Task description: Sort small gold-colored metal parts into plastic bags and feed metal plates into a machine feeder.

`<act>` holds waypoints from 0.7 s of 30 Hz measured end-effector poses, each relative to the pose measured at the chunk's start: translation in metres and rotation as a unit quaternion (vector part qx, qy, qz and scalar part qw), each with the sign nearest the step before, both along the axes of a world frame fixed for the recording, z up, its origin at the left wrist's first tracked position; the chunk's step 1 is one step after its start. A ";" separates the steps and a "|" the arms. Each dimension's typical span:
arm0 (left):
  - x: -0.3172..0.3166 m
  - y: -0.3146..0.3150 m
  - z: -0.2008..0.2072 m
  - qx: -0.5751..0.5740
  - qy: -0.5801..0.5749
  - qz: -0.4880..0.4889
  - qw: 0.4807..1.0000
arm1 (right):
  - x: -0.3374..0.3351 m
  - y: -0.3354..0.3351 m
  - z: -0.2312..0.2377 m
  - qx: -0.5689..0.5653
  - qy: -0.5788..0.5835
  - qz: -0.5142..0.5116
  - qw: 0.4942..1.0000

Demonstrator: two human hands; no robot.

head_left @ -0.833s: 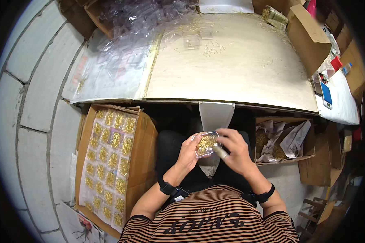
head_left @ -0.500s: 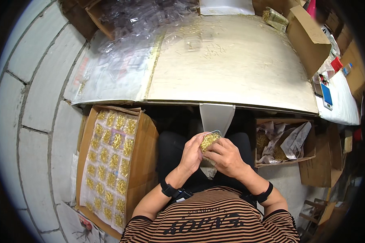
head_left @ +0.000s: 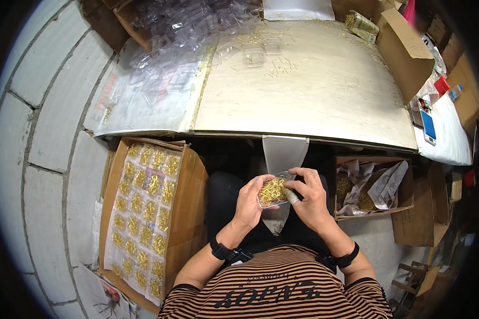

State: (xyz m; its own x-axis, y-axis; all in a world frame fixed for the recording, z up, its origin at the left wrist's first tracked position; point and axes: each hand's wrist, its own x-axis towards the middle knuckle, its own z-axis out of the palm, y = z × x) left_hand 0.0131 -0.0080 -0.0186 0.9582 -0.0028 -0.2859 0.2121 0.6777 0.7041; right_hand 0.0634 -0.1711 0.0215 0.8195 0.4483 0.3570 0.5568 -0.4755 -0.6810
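Over my lap, a small clear plastic box [head_left: 273, 191] is filled with thin gold-coloured metal pieces, perhaps hooks or pins. My left hand [head_left: 248, 205] is closed around its left side, with the thumb along the rim. At the right side is my right hand [head_left: 310, 199], its bent fingers and thumb pinching the box's edge by a clear flap or lid. Something pale is wrapped around a right-hand fingertip. To my left, a cardboard carton [head_left: 189, 196] holds rows of similar clear boxes [head_left: 148, 211] with gold pieces inside.
Ahead is a pale worktable [head_left: 303, 90] with scattered gold pieces [head_left: 282, 67] and a heap of clear plastic boxes [head_left: 181, 37]. An open carton [head_left: 375, 211] with paper and gold pieces stands at right. A blue-topped scale [head_left: 428, 125] lies at the table's right end.
My right hand has moved slightly right and its fingers have spread over the box's right edge. The box has tilted, showing more of the gold pieces.
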 end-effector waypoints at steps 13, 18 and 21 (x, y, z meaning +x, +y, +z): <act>0.001 -0.006 -0.001 0.042 -0.002 0.079 0.996 | -0.006 -0.007 0.010 -0.174 -0.062 0.166 0.969; 0.001 0.011 0.010 0.040 -0.016 0.090 0.995 | 0.007 -0.013 0.016 0.007 -0.042 0.073 0.996; -0.011 0.029 0.017 0.060 -0.015 0.119 0.991 | 0.005 -0.007 0.008 0.032 -0.011 0.053 0.998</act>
State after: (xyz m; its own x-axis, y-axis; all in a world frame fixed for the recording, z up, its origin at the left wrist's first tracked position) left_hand 0.0025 0.0215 -0.0019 0.9359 0.2558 -0.2422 0.0350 0.6169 0.7863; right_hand 0.0688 -0.1783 0.0299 0.7603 0.5080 0.4049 0.6170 -0.3697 -0.6947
